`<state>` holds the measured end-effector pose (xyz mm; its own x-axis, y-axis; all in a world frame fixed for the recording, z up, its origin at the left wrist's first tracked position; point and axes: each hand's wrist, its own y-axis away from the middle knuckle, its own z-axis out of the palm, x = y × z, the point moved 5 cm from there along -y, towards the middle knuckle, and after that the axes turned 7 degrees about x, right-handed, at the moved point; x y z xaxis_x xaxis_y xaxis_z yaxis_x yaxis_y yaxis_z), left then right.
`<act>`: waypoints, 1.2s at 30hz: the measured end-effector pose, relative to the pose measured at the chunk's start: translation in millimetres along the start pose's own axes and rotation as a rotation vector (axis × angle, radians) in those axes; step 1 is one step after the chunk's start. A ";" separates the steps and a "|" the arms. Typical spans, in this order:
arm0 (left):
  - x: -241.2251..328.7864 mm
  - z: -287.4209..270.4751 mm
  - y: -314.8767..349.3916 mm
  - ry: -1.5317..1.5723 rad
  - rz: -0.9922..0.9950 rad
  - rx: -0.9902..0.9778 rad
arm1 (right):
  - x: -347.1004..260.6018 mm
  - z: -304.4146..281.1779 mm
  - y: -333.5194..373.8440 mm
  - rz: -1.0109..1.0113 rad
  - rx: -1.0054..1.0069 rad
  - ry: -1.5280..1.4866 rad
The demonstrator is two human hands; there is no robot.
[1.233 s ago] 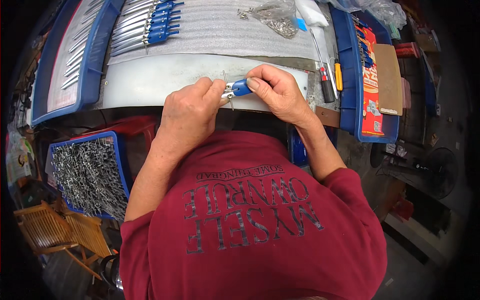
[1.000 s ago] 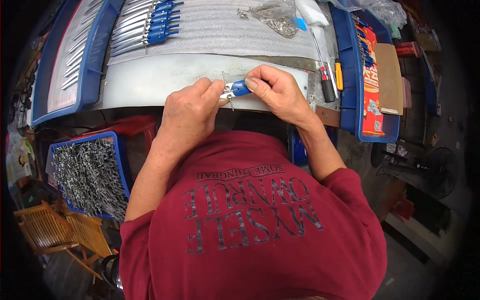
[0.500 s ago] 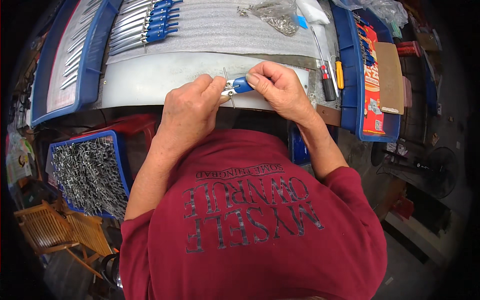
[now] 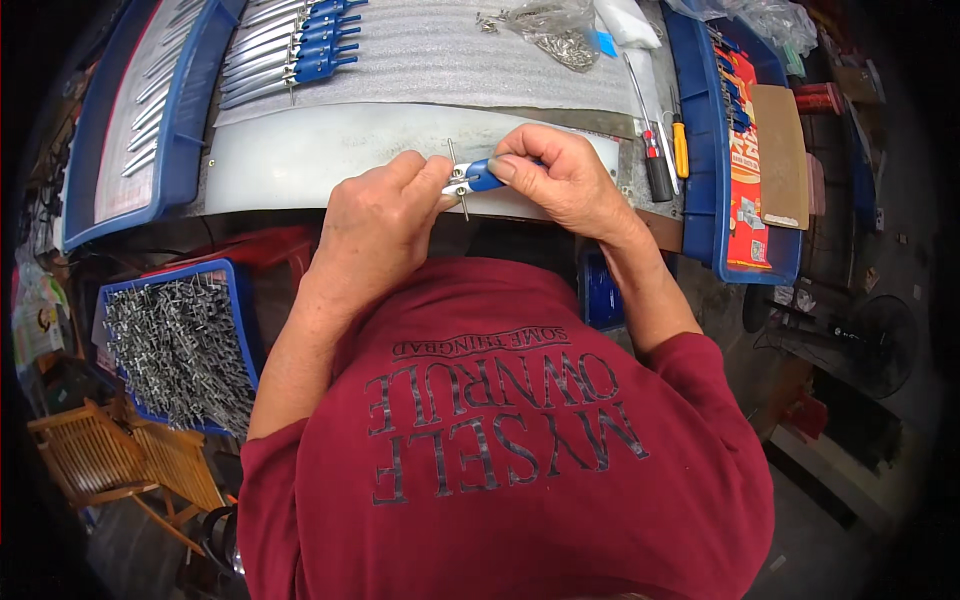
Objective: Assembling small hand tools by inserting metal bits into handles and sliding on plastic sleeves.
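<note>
Blue-and-silver fitting [image 4: 484, 176] held over the near edge of the white panel [image 4: 320, 150]: smooth blue end, silver middle with round holes or screw heads, thin metal rod [image 4: 452, 150] crossing it. Left hand [image 4: 385, 215]: grip closed round the silver end, hiding most of it. Right hand [image 4: 555, 180]: grip pinching the blue end, thumb on top.

White panel: flat, satiny, faintly scuffed, along the front of the tabletop [image 4: 625, 190]. Just beyond it, ribbed pale foam sheet [image 4: 460, 75]. On the foam, beyond the panel's left half, a row of slender silver pieces with blue ends [image 4: 318, 65]; beyond its right half, a crumpled clear bag [image 4: 565, 40] of small shiny metal parts.

Right of panel: screwdriver with black-and-red handle [image 4: 657, 175], another with yellow handle [image 4: 679, 150]; then a blue plastic bin [image 4: 706, 190] with red printed packaging [image 4: 745, 190] and brown cardboard [image 4: 780, 160]. Left of panel: second blue bin [image 4: 180, 160], curved silver pieces [image 4: 145, 135] laid inside.

Below and left of panel: blue crate [image 4: 240, 300] heaped with grey metal parts [image 4: 175, 345]; lower still, slatted wooden chair [image 4: 90, 455]. Below panel, person's maroon shirt [image 4: 520, 430], dark lettering. Room dim, well right of panel; dark fan [image 4: 875, 345] there.
</note>
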<state>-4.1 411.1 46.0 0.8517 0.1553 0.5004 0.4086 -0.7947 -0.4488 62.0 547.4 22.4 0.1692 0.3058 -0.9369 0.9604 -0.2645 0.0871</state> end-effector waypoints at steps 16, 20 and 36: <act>-1.9 0.9 -1.2 -0.004 -0.026 -0.015 | 4.1 -2.1 0.5 0.026 0.032 -0.106; -4.2 2.6 0.3 0.070 -0.043 -0.027 | 1.6 -2.1 1.1 0.026 0.008 -0.096; -0.2 0.5 1.1 0.026 0.014 -0.059 | 8.4 -3.5 -0.3 0.036 -0.129 -0.101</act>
<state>-3.7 410.5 45.0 0.8479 0.1293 0.5142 0.3761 -0.8302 -0.4114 63.9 553.2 15.7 0.1871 0.2034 -0.9611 0.9757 -0.1519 0.1578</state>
